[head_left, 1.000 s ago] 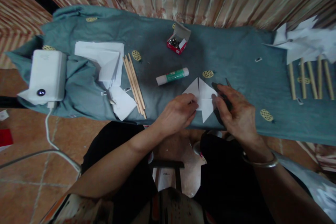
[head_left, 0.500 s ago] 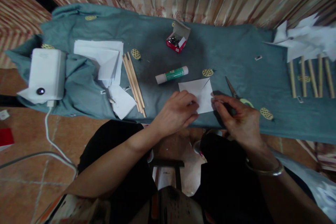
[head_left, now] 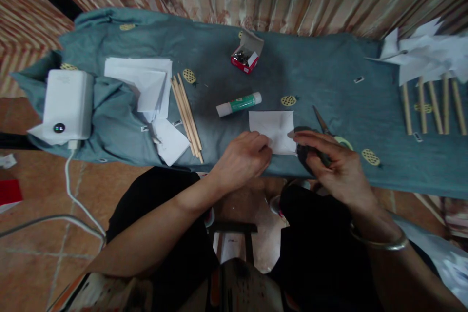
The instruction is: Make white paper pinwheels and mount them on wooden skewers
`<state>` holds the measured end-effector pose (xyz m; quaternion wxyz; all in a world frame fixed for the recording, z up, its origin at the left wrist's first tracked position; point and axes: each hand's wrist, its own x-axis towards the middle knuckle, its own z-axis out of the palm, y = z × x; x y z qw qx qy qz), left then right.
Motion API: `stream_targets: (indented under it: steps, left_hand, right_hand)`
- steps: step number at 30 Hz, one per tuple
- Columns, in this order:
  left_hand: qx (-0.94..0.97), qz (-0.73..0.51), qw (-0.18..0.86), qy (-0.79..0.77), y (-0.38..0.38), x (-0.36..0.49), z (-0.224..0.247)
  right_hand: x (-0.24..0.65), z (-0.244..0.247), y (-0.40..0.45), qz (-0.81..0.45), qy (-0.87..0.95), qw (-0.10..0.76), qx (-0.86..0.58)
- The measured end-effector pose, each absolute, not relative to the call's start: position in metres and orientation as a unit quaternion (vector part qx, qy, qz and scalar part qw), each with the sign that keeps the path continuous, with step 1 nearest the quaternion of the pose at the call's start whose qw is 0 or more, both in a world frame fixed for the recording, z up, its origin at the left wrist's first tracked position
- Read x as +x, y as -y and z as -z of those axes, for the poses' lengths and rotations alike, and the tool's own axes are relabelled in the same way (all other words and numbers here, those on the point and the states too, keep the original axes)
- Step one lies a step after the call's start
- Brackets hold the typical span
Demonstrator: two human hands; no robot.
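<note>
A small square of white paper point(head_left: 277, 126) lies on the teal cloth in front of me. My left hand point(head_left: 245, 158) is closed at its lower left edge, the fingertips curled onto the paper. At the right edge, my right hand point(head_left: 334, 163) touches the paper with its index fingertip. The thumb is apart from that finger, and the other fingers are partly hidden. Scissors point(head_left: 321, 121) with pale green handles lie just beyond my right hand, their handles partly covered. A green and white glue stick point(head_left: 239, 104) rests above and to the left of the paper.
A red box of metal pins point(head_left: 245, 60) stands open at the back. Wooden sticks point(head_left: 185, 117) and white paper sheets point(head_left: 151, 87) lie left, beside a white power bank point(head_left: 68, 104) with a cable. Paper pinwheels point(head_left: 424, 53) on sticks lie far right.
My right thumb and index finger have parted from their pinch at the paper's right edge. The diagonal line at its upper right corner no longer shows. The left fingers have curled in more.
</note>
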<state>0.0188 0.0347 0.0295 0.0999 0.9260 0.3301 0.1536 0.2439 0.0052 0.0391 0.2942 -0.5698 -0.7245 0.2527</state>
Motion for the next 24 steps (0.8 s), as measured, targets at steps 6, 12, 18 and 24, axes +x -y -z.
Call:
stream_targets:
  steps: [6,12,18,24]
  left_hand:
    - [0.918,-0.171,0.127,-0.335,-0.03,0.011,-0.029]
    - [0.926,-0.148,0.124,-0.323,-0.028,0.009,-0.03]
    - [0.928,-0.152,0.119,-0.319,-0.025,0.01,-0.031]
    - [0.931,-0.176,0.114,-0.298,-0.02,0.012,-0.027]
  right_hand:
    - [0.24,-0.041,-0.004,-0.296,0.745,0.257,-0.539]
    - [0.235,-0.04,-0.007,-0.335,0.713,0.305,-0.535]
    - [0.228,-0.033,-0.012,-0.308,0.702,0.331,-0.551]
    - [0.222,-0.031,-0.013,-0.263,0.724,0.324,-0.55]
